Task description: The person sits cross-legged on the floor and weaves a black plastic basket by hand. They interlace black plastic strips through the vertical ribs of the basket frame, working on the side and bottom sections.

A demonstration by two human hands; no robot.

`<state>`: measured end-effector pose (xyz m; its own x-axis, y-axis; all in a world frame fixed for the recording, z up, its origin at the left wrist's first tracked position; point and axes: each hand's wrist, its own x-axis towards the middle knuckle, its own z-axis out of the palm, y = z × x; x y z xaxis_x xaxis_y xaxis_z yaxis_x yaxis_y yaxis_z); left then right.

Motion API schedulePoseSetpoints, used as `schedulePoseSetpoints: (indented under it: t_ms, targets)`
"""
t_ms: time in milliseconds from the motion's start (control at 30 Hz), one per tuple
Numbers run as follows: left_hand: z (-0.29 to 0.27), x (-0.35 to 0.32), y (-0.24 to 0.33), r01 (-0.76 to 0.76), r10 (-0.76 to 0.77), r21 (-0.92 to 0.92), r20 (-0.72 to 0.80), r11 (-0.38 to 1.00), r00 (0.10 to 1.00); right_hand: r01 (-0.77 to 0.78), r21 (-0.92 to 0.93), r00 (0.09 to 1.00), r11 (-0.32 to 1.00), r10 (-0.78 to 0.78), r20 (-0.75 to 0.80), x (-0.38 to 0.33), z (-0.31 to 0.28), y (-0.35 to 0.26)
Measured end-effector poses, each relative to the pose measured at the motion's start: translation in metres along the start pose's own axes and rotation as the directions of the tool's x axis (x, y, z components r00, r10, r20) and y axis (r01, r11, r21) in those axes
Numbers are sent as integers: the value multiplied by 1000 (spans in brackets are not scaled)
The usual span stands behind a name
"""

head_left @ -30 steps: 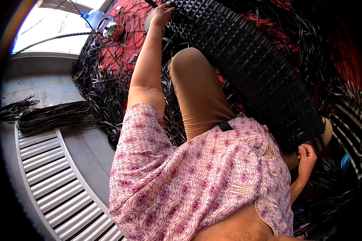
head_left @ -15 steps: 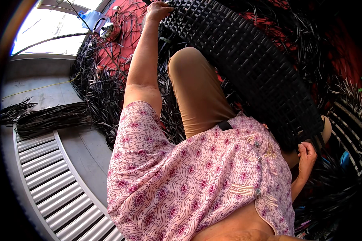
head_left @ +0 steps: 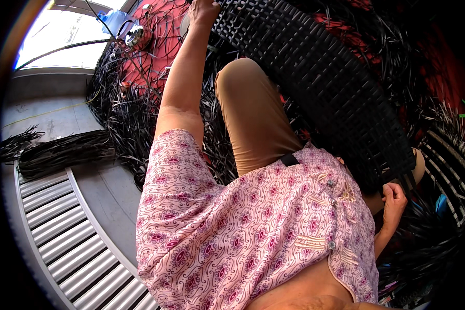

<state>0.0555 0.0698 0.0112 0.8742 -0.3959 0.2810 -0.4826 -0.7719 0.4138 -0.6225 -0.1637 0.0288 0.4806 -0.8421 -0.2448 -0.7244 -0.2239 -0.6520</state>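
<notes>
A black woven wicker panel (head_left: pixel 315 67) slants across my lap from the upper left to the lower right, against my raised knee. My left hand (head_left: pixel 204 11) is closed at its far upper end, with the fingertips partly cut off by the picture's edge. At the near lower end, my right hand (head_left: pixel 394 202) has its fingers curled together beside loose black strip ends (head_left: pixel 409 182). A strip appears pinched there, though the fingers partly hide it.
Loose black strips (head_left: pixel 126 121) heap over a red surface (head_left: pixel 142 67). Left of me lie a strip bundle (head_left: pixel 67 150) and a metal roller conveyor (head_left: pixel 72 232). A blue-and-clear plastic item (head_left: pixel 116 23) is far left; a lighter slatted strip bundle (head_left: pixel 449 160) lies right.
My left hand has shifted slightly up at the panel's far end, and the forearm moved a little left. The right hand has hardly moved.
</notes>
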Motion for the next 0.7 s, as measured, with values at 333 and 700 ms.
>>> schedulePoseSetpoints:
  t_ms: [333, 700]
  targets:
    - [43, 39, -124, 217, -46, -615, 280, 758, 959, -29, 58, 999, 998, 27, 34, 6, -2, 7]
    - [32, 43, -113, 598, -123, -736, 593, 316, 795, -16, 15, 999, 1000, 15, 32, 7, -3, 2]
